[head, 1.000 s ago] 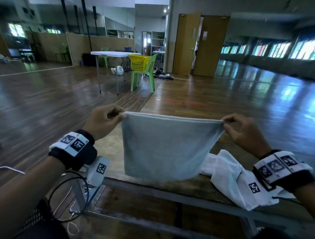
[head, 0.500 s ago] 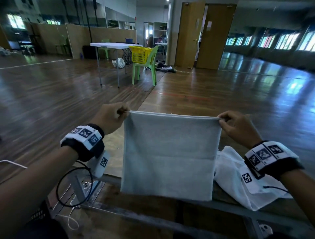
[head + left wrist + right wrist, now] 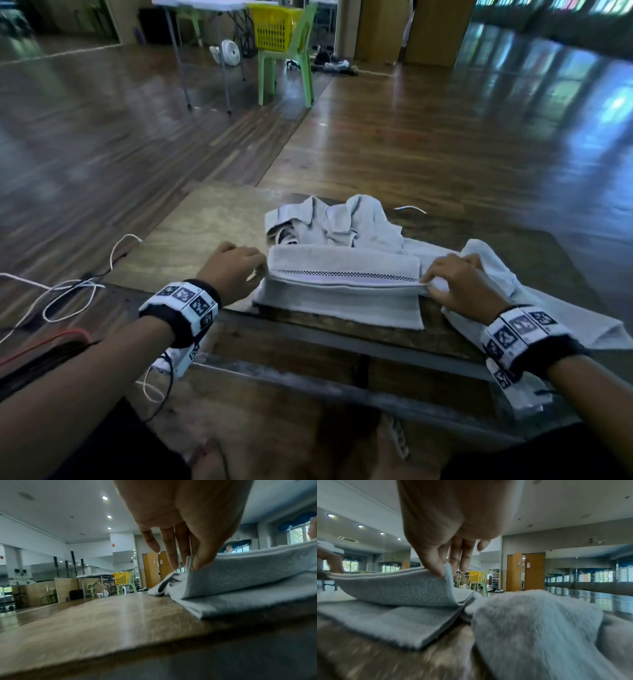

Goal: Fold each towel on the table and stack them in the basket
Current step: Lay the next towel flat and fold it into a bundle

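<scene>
Grey terry towel (image 3: pixel 342 274), half-folded, checked border

Pale grey towel (image 3: pixel 342 284) half-folded on the table's near edge, two more crumpled just beside it

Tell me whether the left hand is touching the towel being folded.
Touching. The left wrist view shows the left hand pinching the towel corner between thumb and fingers, lifting the upper layer off the lower one.

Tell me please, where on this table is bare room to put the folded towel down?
The bare table left of the left hand, up to its far left corner. Crowded: crumpled towels behind the towel being folded, another towel under the right hand.
</scene>
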### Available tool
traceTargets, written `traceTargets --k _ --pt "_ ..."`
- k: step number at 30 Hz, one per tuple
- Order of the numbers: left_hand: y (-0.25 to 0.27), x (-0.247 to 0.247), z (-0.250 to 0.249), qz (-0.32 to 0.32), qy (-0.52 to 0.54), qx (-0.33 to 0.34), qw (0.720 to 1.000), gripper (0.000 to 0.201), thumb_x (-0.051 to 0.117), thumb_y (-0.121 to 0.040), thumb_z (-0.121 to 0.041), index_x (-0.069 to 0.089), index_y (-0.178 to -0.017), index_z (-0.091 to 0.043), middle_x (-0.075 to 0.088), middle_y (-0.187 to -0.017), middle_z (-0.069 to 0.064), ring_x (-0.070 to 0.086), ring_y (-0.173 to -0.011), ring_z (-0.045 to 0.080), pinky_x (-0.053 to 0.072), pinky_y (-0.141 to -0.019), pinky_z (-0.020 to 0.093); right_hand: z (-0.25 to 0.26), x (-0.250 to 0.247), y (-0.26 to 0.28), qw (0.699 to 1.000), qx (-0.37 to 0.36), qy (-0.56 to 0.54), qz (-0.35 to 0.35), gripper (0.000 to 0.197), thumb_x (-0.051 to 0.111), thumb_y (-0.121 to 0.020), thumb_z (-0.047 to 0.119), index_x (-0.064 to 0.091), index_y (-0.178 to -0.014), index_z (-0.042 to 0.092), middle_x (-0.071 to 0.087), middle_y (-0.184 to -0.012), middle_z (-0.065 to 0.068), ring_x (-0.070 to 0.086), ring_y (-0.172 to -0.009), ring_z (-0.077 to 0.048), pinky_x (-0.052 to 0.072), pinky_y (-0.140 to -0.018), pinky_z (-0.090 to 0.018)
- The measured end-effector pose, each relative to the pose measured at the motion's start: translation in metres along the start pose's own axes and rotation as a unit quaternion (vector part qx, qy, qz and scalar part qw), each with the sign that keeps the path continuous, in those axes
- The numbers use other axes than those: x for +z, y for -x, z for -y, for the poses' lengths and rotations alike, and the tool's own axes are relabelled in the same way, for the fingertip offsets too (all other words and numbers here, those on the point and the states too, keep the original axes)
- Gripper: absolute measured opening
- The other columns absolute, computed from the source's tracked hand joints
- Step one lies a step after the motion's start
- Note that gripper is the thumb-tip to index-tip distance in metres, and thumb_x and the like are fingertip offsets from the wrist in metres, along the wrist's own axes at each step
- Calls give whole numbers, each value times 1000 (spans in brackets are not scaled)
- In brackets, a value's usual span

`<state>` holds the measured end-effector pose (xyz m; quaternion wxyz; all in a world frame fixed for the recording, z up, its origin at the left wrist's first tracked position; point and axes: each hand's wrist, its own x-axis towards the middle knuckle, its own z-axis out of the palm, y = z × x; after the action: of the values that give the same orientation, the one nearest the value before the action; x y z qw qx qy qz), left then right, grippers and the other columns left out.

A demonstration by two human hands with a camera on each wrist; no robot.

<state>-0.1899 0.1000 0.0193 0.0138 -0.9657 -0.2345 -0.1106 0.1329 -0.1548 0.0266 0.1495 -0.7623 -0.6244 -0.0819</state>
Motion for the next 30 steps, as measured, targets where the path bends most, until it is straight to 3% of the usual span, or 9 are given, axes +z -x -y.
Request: traceTargets --k 2,5,13,18,20,22,25,27,30 --pt "8 13 1 20 -5 11 1000 8 69 -75 -17 64 -78 -23 67 -81 -5 64 -71 21 41 -78 35 2 13 14 998 -7 -2 66 18 77 -65 12 68 -71 27 61 -75 13 61 -73 -15 13 -66 -28" --pt "17 27 -1 38 11 15 999 6 65 -77 -18 66 -80 -22 70 -86 -4 66 -72 20 43 -79 35 6 27 28 989 -5 24 148 10 72 -76 20 71 -83 27 64 -88 11 58 -87 -13 15 -73 -26" --pt "16 29 -2 96 121 -28 988 8 64 -80 -12 65 -88 -14 69 -91 3 63 -82 24 44 -72 29 12 27 28 984 35 21 172 12 65 -82 25 71 -93 28 64 -98 11 55 -99 -12 18 -79 -28" --pt "12 17 -3 182 171 -56 967 12 65 -79 -20 56 -80 -28 65 -84 -6 61 -80 13 46 -69 23 15 14 14 964 65 35 255 14 62 -82 30 69 -95 31 57 -90 15 51 -94 -7 19 -81 -30" --pt "7 14 -5 131 96 -60 985 6 63 -80 -27 59 -85 -27 66 -88 -7 62 -82 15 44 -76 28 15 11 6 975 74 37 206 13 61 -83 28 68 -94 27 60 -91 13 52 -94 -10 22 -82 -33" --pt "1 12 -8 -16 65 -60 996 8 57 -82 -30 60 -87 -24 67 -91 -8 62 -83 16 34 -83 31 12 7 2 996 69 41 35 12 59 -83 24 69 -90 24 66 -92 7 56 -92 -17 20 -77 -33" --pt "-3 3 -12 -246 43 -43 967 6 57 -79 -23 60 -83 -19 67 -91 -5 59 -83 17 26 -77 27 12 -9 4 972 63 108 -198 14 55 -83 23 68 -89 23 66 -90 6 57 -89 -18 21 -75 -34" --pt "-1 1 -12 -284 32 -26 958 4 59 -76 -19 58 -80 -17 64 -88 -2 55 -84 16 25 -76 27 17 -14 10 965 45 130 -224 11 59 -83 20 67 -90 22 65 -91 6 54 -91 -17 24 -77 -36" --pt "11 13 -12 -177 -3 13 984 4 56 -72 -24 56 -72 -20 61 -80 -3 59 -78 22 25 -77 32 20 0 24 987 -10 127 -98 12 72 -72 15 67 -80 22 67 -85 4 59 -86 -21 25 -74 -37"
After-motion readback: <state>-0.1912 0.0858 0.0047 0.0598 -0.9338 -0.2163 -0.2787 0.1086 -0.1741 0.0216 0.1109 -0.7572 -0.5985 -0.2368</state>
